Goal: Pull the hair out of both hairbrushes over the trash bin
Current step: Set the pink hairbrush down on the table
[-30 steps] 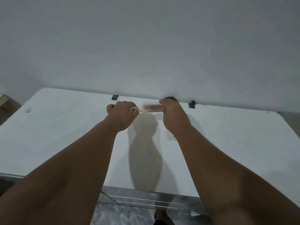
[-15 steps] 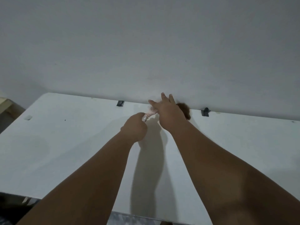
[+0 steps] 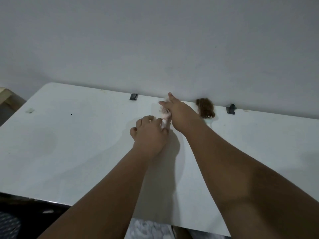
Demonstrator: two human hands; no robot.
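My left hand loosely pinches the pale pink plastic hairbrush by its handle on the white table. My right hand lies spread over its bristles. Right of that brush lies a second brush clogged with brown hair.

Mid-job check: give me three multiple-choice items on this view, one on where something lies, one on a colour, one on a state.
1. Where is the hair-filled brush?
A. At the table's far edge, by the wall
B. On the floor
C. In the left hand

2. What colour is the brush under the hands?
A. Black
B. Pink
C. Green

3. What state is the right hand in?
A. Clenched in a fist
B. Fingers spread, lying over the brush head
C. Hanging off the table

Answers:
1. A: it lies on the table against the wall, to the right of both hands.
2. B: the pink brush shows a pale pink head and neck between the hands.
3. B: the right hand is flat with fingers extended over the bristles, while the left hand holds the handle end.
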